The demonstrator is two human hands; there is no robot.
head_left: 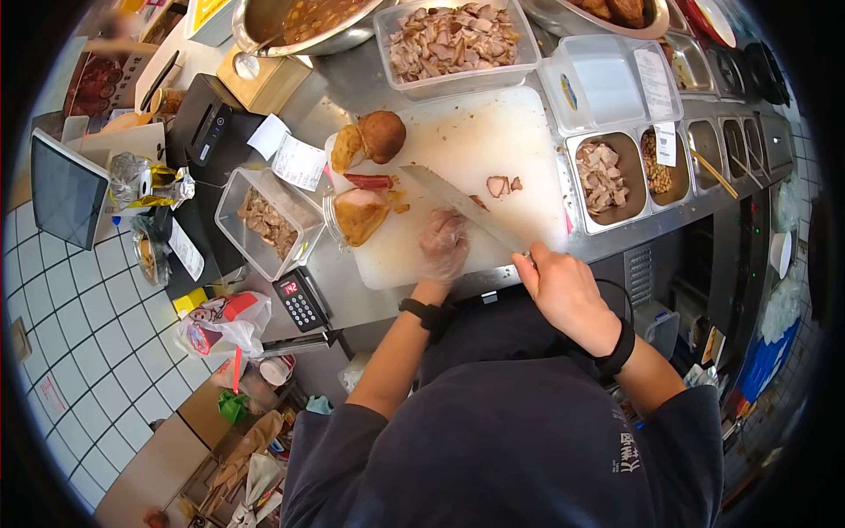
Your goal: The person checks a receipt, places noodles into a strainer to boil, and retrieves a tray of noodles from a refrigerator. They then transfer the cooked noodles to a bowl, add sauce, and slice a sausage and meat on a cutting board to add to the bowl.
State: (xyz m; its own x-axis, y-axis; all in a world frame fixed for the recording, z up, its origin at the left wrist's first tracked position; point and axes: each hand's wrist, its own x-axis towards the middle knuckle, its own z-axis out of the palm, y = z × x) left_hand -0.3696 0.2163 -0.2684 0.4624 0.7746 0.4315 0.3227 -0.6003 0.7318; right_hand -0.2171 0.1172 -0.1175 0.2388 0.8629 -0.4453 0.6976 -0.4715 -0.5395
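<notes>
My right hand is closed round the handle of a large knife, its blade slanting up and left over the white cutting board. In a clear plastic glove, my left hand rests on the board beside the blade, its fingers curled; what they hold, if anything, is hidden. Small cut pieces of meat lie to the right of the blade. Left of it are a brown bun-shaped piece, a reddish strip of meat and a larger yellow-brown piece of meat.
A tub of chopped meat stands behind the board. Metal trays line the right side, with an open clear container above them. At left are another plastic tub, a receipt and a keypad device.
</notes>
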